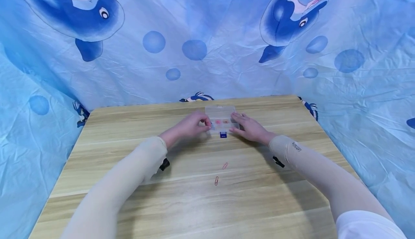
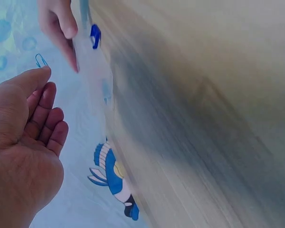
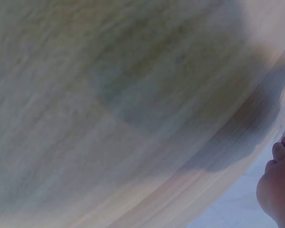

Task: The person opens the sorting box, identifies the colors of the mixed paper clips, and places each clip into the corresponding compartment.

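Note:
A clear plastic box (image 1: 220, 112) lies with its lid raised near the far edge of the table. Pink clips (image 1: 218, 122) and orange-red clips (image 1: 225, 122) sit in separate compartments, and a blue latch (image 1: 223, 135) is at the front. My left hand (image 1: 197, 124) is at the box's left side; in the left wrist view its thumb and index finger pinch a blue paper clip (image 2: 41, 61). At the right side, my right hand (image 1: 249, 128) rests against the box, fingers extended toward the back and thumb near the front corner. The right wrist view catches only part of that hand (image 3: 279, 183).
Nearer on the wooden table (image 1: 181, 203) lie a pink paper clip (image 1: 225, 166) and a red paper clip (image 1: 216, 180). A blue curtain (image 1: 220, 69) printed with dolphins hangs behind the table and along both sides.

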The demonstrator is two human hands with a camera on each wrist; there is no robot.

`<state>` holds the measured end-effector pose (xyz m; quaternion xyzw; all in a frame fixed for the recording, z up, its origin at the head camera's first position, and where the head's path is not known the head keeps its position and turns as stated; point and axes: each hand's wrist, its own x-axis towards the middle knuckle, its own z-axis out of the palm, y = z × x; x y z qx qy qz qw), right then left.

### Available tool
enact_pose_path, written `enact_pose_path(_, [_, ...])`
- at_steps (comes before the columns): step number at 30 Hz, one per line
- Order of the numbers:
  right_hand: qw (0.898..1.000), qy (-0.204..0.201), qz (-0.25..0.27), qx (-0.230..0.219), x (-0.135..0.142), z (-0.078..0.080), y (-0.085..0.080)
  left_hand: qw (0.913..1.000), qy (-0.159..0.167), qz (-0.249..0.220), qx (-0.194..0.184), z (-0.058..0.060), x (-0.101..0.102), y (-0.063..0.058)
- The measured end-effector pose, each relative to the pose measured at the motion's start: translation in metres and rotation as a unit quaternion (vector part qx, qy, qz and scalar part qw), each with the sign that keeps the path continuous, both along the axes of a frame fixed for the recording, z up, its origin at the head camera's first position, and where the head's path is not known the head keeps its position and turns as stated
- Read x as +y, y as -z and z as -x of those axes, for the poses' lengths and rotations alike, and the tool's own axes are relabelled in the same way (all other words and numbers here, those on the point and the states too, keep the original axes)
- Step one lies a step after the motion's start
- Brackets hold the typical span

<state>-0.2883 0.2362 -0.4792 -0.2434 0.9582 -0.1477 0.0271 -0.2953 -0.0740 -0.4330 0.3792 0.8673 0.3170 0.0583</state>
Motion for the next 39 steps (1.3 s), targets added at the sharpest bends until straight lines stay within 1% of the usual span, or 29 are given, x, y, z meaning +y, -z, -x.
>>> enact_pose_path(3, [1.0,-0.001,0.002,0.0,-0.001,0.0,0.0,0.9999,-0.013,-0.007,-0.003,0.007,-0.001,-0.001])
enact_pose_path(8, [1.0,0.0,0.003,-0.001,-0.001,0.0,0.0,0.9995,-0.026,-0.006,0.013,0.02,-0.001,0.0])
enact_pose_path(10, [1.0,-0.001,0.002,-0.001,-0.001,0.001,0.0,0.9994,-0.029,-0.003,0.019,0.025,0.0,0.001])
enact_pose_path(15, [1.0,-0.003,-0.004,0.0,0.0,0.002,0.0,0.9988,-0.046,0.003,0.015,0.033,0.002,0.005])
enact_pose_path(19, [1.0,-0.003,-0.004,-0.006,0.0,0.0,-0.002,0.9977,-0.067,0.008,0.007,0.038,0.003,0.009])
enact_pose_path(22, [1.0,-0.004,-0.003,-0.01,0.0,0.0,-0.003,0.997,-0.076,0.013,0.008,0.04,0.005,0.012])
enact_pose_path(30, [1.0,-0.006,0.002,-0.009,-0.001,0.0,-0.003,0.9963,-0.082,0.022,0.014,0.047,0.008,0.018])
enact_pose_path(35, [1.0,-0.008,0.001,-0.005,0.001,0.001,-0.002,0.9963,-0.078,0.029,0.023,0.05,0.007,0.022])
enact_pose_path(39, [1.0,-0.008,0.004,-0.004,0.002,0.002,-0.001,0.9965,-0.075,0.03,0.024,0.051,0.007,0.022])
